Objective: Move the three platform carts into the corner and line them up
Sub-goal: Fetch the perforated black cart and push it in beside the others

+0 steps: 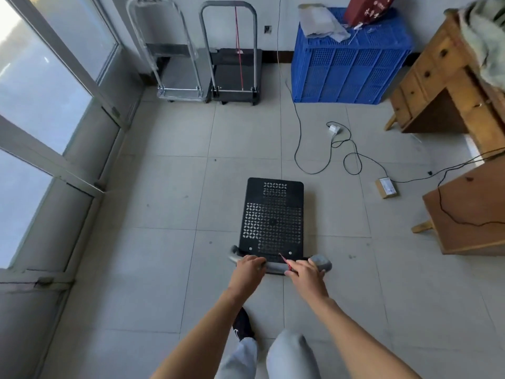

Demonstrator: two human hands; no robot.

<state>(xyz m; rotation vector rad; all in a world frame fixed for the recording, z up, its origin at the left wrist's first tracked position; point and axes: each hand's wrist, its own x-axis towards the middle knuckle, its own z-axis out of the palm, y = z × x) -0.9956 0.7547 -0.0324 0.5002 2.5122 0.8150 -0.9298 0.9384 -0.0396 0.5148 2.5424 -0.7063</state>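
A black platform cart (273, 214) with a perforated deck stands on the tiled floor in front of me. Its grey handle bar (274, 268) is under both my hands. My left hand (250, 265) grips the bar's left part and my right hand (306, 272) grips its right part, next to a red cord. Two other carts stand side by side against the far wall in the left corner: a silver cart (181, 75) on the left and a black cart (236, 77) with a red cord right of it, both with upright handles.
A blue plastic crate (349, 64) stands right of the parked carts. Black cables (341, 149), a white plug and a small cardboard box (386, 187) lie on the floor to the right. Wooden desks (442, 86) fill the right side. Glass doors (49, 110) line the left.
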